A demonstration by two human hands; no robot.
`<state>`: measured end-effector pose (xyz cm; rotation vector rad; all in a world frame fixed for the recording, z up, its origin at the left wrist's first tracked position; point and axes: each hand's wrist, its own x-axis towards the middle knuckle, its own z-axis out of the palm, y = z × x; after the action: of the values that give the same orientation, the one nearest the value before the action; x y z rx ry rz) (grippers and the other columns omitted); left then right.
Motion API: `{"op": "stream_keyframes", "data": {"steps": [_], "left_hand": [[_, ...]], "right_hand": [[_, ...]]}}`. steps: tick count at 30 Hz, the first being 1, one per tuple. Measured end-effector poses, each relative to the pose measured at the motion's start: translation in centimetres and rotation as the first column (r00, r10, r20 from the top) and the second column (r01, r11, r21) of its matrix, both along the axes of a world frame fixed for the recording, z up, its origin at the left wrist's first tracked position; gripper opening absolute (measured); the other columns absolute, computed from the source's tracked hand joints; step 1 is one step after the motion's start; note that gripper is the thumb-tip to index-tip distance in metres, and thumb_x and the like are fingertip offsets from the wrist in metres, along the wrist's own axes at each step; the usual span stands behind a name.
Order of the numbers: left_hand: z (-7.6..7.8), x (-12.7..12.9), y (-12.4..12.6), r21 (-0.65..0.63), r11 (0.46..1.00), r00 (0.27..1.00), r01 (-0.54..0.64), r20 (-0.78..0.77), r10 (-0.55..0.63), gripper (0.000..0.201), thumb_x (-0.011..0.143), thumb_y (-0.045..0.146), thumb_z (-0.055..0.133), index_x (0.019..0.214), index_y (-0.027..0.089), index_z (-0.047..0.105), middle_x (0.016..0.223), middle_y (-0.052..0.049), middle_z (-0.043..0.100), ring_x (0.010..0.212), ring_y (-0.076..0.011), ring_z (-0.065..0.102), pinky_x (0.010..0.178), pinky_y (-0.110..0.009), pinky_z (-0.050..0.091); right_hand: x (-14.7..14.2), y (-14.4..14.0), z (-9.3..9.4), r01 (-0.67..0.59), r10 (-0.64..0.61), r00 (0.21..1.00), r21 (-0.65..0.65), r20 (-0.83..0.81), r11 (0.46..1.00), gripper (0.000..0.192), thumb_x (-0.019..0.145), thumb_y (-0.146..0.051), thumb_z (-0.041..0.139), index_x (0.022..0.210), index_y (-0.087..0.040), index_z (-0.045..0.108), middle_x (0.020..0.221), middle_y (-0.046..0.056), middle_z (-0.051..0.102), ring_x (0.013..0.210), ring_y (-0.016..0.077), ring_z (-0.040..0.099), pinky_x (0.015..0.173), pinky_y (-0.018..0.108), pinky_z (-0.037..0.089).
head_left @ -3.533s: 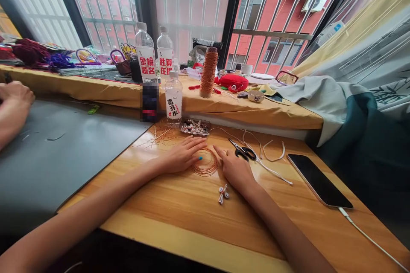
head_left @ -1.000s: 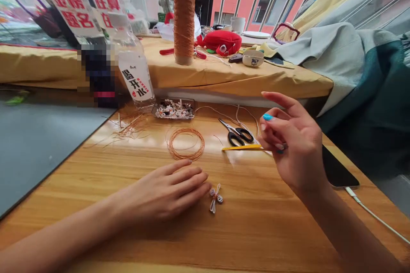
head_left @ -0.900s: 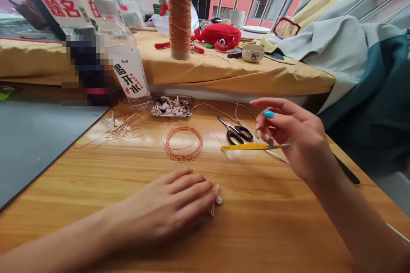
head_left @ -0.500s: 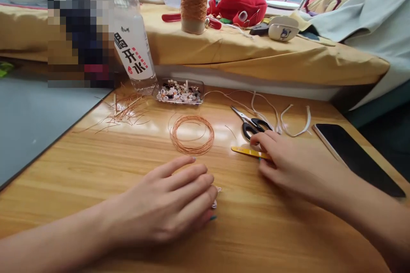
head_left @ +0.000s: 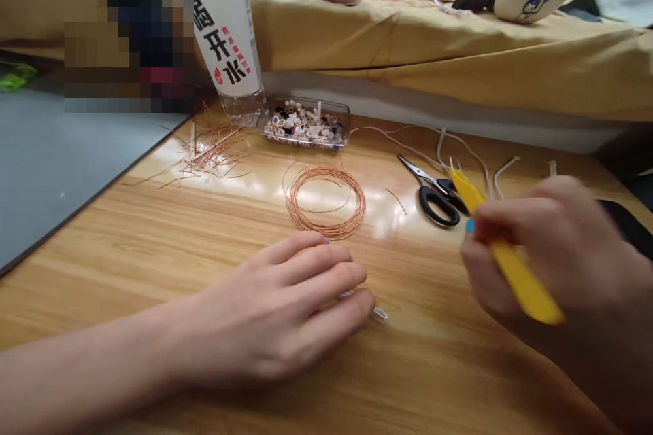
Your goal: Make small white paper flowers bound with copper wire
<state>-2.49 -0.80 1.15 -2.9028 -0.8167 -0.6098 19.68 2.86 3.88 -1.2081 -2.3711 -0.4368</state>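
Observation:
My right hand (head_left: 561, 265), blurred by motion, is closed around yellow tweezers (head_left: 528, 285), raised above the table with the two tips pointing up and away. My left hand (head_left: 286, 312) rests on the wood with its fingers bent together over a small looped piece of white cord (head_left: 380, 313). Only the end of that piece sticks out beyond the fingers; the rest is hidden, and so is the thumb. Just past the left fingertips lies a coil of copper wire (head_left: 326, 228). Scissors (head_left: 431, 179) with black handles lie beyond the right hand.
A clear tray (head_left: 303, 141) of beads and small white flowers stands at the back, beside a water bottle (head_left: 229, 47). Loose wire scraps (head_left: 211, 153) lie to the left. White cord (head_left: 469, 149) trails behind the scissors. A phone (head_left: 630, 224) is partly hidden at right.
My right hand has picked the yellow tweezers up off the table and moved right with them, turning them upright. The left hand stays over the white piece. The view has tilted down.

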Motion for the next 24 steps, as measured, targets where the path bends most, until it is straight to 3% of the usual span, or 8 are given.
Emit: {"op": "stream_keyframes", "data": {"steps": [2,4,6,8,12,17,21,24], "left_hand": [[0.0,0.0,0.0,-0.001,0.999,0.999,0.033,-0.008,-0.033,0.021,0.080,0.020,0.045,0.098,0.016,0.053,0.098,-0.006,0.058,0.095,-0.0156,0.050,0.087,-0.029,0.037],[0.1,0.0,0.1,-0.007,0.999,0.999,0.042,-0.005,-0.042,0.020,0.080,0.020,0.045,0.098,0.016,0.053,0.099,-0.006,0.058,0.094,-0.0153,0.050,0.086,-0.028,0.038],[0.3,-0.1,0.1,-0.015,1.000,1.000,0.025,0.019,-0.025,0.021,0.079,0.018,0.045,0.099,0.015,0.052,0.100,-0.007,0.057,0.093,-0.0155,0.050,0.084,-0.028,0.039],[0.4,-0.1,0.1,-0.025,1.000,0.999,-0.001,0.051,0.002,0.023,0.079,0.017,0.044,0.101,0.014,0.051,0.101,-0.008,0.056,0.092,-0.0157,0.050,0.083,-0.029,0.040],[0.3,-0.3,0.2,-0.002,1.000,0.999,0.014,0.045,-0.014,0.022,0.081,0.016,0.040,0.099,0.014,0.051,0.098,-0.007,0.057,0.092,-0.0155,0.050,0.083,-0.029,0.040],[0.5,-0.1,0.6,0.002,0.998,0.998,0.065,0.007,-0.065,0.025,0.082,0.014,0.034,0.097,0.014,0.054,0.097,-0.007,0.058,0.093,-0.0156,0.051,0.083,-0.029,0.040],[1.7,0.3,0.5,-0.182,0.982,0.996,0.051,0.088,-0.036,0.023,0.081,0.015,0.036,0.093,0.018,0.056,0.089,-0.005,0.061,0.083,-0.0135,0.054,0.076,-0.026,0.044],[1.2,-1.0,-1.5,-0.350,0.936,0.990,0.036,0.138,0.014,0.023,0.081,0.025,0.039,0.093,0.022,0.058,0.080,-0.003,0.062,0.075,-0.0139,0.056,0.067,-0.025,0.046]], "right_hand": [[-0.2,-0.5,0.3,-0.003,-0.047,0.950,-0.158,-0.310,0.987,0.008,0.075,-0.020,0.044,0.072,-0.022,0.052,0.066,0.003,0.049,0.055,0.0151,0.048,0.045,0.027,0.035],[-0.6,-0.9,0.1,-0.102,-0.116,0.785,-0.312,-0.609,0.945,0.012,0.077,-0.021,0.042,0.080,-0.025,0.052,0.072,0.002,0.053,0.052,0.0143,0.051,0.043,0.027,0.037],[-1.2,-1.1,-0.7,-0.234,-0.193,0.640,-0.427,-0.744,0.873,0.018,0.082,-0.025,0.034,0.089,-0.026,0.051,0.074,0.002,0.055,0.051,0.0147,0.053,0.042,0.029,0.039],[-1.8,-1.1,-1.7,-0.302,-0.258,0.611,-0.521,-0.749,0.798,0.025,0.084,-0.031,0.028,0.096,-0.025,0.050,0.072,0.003,0.056,0.053,0.0157,0.055,0.044,0.029,0.041],[-2.4,-0.9,-2.9,-0.214,-0.220,0.747,-0.540,-0.628,0.814,0.025,0.085,-0.031,0.031,0.100,-0.023,0.049,0.079,0.004,0.056,0.065,0.0153,0.056,0.052,0.028,0.044],[-2.1,-1.0,-2.5,-0.246,0.144,0.933,-0.293,-0.331,0.924,0.014,0.080,-0.022,0.043,0.087,-0.020,0.054,0.080,0.005,0.055,0.073,0.0156,0.053,0.062,0.028,0.042],[-2.2,-1.4,-2.8,-0.306,0.323,0.946,-0.247,0.030,0.919,0.016,0.079,-0.019,0.041,0.084,-0.017,0.056,0.074,0.006,0.055,0.068,0.0165,0.050,0.062,0.030,0.039],[-2.3,-1.5,-3.3,-0.288,0.320,0.941,-0.232,0.110,0.929,0.021,0.080,-0.018,0.038,0.093,-0.014,0.055,0.078,0.008,0.056,0.072,0.0184,0.049,0.063,0.031,0.039]]}}
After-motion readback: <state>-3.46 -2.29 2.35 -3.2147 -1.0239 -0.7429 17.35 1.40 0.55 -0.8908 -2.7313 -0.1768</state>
